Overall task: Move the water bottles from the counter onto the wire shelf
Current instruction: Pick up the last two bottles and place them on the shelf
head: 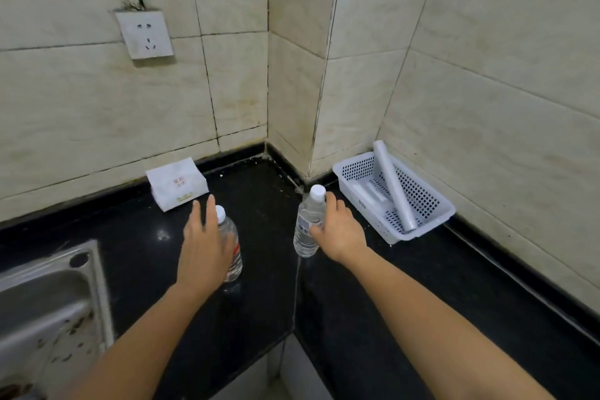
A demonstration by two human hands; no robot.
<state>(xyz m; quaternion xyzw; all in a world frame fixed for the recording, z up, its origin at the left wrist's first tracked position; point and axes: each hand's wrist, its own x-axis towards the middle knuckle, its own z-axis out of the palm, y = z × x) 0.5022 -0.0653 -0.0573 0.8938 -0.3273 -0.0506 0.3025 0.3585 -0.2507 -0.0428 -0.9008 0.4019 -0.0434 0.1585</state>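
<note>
Black stone desk (373,302), landmark sink (48,302). Beside sink: left hand (204,247) spread open against near bottle (232,248), no grip yet. Beyond: right hand (337,230) wrapped round far bottle (308,224). Advice: close left fully mid-body, lift both upright.

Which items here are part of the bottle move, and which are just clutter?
Job:
- left bottle, left hand against it
- right bottle, right hand wrapped round it
- counter; wire shelf not in view

Clutter:
- tissue pack
- white basket holding a roll
- sink
- wall socket
</note>
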